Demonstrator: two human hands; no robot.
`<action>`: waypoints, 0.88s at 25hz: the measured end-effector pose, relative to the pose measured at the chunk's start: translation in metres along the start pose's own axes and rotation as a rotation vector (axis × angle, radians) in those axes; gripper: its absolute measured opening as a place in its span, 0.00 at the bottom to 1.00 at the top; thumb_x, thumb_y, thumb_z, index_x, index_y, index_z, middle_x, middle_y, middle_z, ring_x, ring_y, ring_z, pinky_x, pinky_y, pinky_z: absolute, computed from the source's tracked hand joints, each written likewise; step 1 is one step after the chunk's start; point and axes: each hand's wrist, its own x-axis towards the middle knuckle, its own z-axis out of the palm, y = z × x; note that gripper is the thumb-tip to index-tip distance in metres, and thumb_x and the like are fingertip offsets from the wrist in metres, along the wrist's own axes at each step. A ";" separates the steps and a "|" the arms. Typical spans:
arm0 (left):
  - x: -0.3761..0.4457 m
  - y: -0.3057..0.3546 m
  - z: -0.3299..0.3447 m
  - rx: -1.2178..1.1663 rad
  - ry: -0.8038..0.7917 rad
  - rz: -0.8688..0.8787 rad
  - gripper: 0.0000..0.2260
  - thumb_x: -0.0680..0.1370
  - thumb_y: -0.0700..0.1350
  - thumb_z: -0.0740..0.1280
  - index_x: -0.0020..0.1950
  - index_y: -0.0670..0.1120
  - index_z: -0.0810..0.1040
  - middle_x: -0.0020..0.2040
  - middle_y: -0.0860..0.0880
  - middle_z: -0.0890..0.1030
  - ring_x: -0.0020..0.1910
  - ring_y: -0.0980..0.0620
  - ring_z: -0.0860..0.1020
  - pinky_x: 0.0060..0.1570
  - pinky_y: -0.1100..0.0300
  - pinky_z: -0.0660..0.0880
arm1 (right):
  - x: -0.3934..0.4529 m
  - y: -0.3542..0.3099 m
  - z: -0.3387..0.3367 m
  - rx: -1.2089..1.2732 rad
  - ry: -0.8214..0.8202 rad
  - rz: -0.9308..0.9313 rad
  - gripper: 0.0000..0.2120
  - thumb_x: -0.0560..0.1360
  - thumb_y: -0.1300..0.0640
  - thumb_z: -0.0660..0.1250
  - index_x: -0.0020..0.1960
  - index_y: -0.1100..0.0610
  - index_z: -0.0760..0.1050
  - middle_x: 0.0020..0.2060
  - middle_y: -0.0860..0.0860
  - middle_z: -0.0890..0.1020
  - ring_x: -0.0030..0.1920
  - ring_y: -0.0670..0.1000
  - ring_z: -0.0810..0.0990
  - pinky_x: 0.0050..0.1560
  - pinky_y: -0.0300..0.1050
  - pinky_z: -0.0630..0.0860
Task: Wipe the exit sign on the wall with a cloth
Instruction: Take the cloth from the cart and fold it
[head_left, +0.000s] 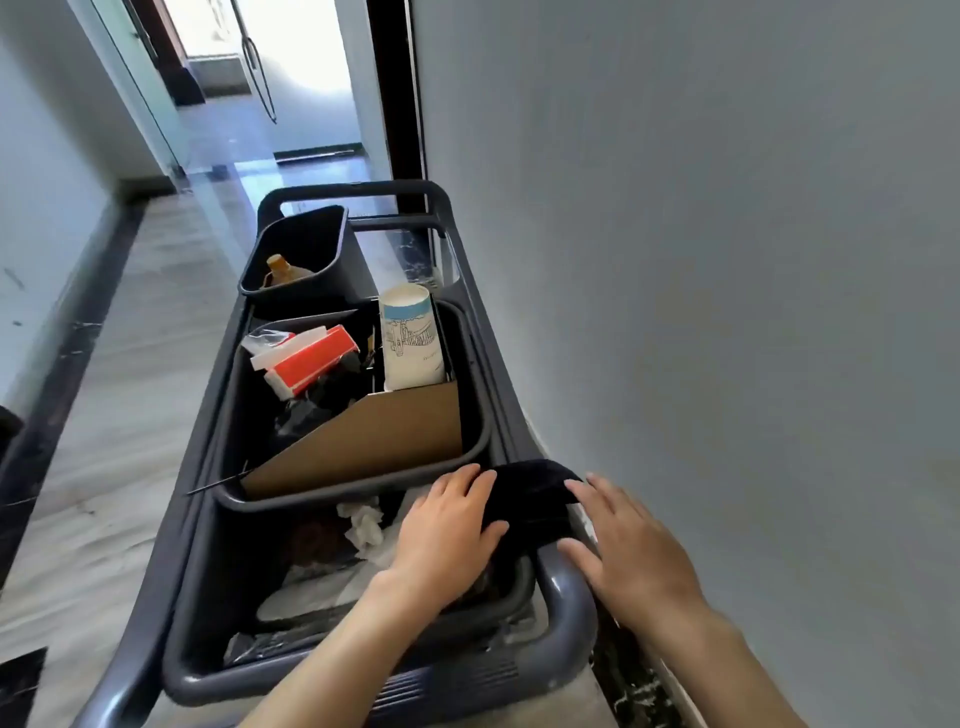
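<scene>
Nearest the camera, two bare forearms reach forward over the near right corner of a dark grey cleaning cart (563, 597). The left hand (447, 530) lies palm down with its fingers spread and flat on the left part of a dark cloth (530, 499); the right hand (623, 540) is likewise open, fingers splayed, its fingertips touching the cloth's right edge. Neither hand has closed on the cloth, which is draped over the cart's rail at the near right, just beside the grey wall (727, 260). Its long axis runs roughly left to right across the rail, with part of it hanging down on the near side. By the look of it, the step in hand is fetching the cloth: the next move calls for the fingers to curl and gather it, then lift it clear of the rail. The exit sign is nowhere in view, so the person would have to turn toward it afterwards. Beyond the hands, a near bin (208, 597) holds crumpled paper, a middle bin (467, 338) holds a cardboard sheet (384, 441), a red box (311, 358) and a paper cup (410, 338), and a far bin (311, 239) holds a bottle. Farther still, a corridor floor leads to a bright glass door (270, 62).
</scene>
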 end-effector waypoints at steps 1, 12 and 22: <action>0.004 0.001 0.003 -0.015 -0.035 -0.018 0.29 0.82 0.58 0.62 0.81 0.52 0.59 0.81 0.51 0.61 0.79 0.49 0.59 0.74 0.52 0.63 | 0.008 0.006 0.001 0.016 -0.025 -0.016 0.29 0.76 0.42 0.61 0.75 0.45 0.57 0.75 0.47 0.61 0.72 0.49 0.62 0.66 0.45 0.66; 0.023 -0.012 0.033 -0.369 -0.101 -0.218 0.37 0.74 0.55 0.74 0.79 0.55 0.61 0.75 0.54 0.69 0.73 0.54 0.68 0.70 0.60 0.66 | 0.065 0.038 0.020 0.166 -0.316 -0.130 0.39 0.73 0.46 0.67 0.76 0.39 0.48 0.77 0.41 0.49 0.75 0.46 0.53 0.69 0.47 0.64; 0.029 -0.015 0.021 -0.445 -0.093 -0.220 0.16 0.72 0.49 0.77 0.54 0.61 0.76 0.52 0.59 0.79 0.53 0.58 0.77 0.50 0.65 0.70 | 0.063 0.032 0.037 0.331 -0.133 -0.072 0.21 0.72 0.52 0.70 0.62 0.41 0.67 0.54 0.43 0.70 0.49 0.50 0.78 0.45 0.37 0.72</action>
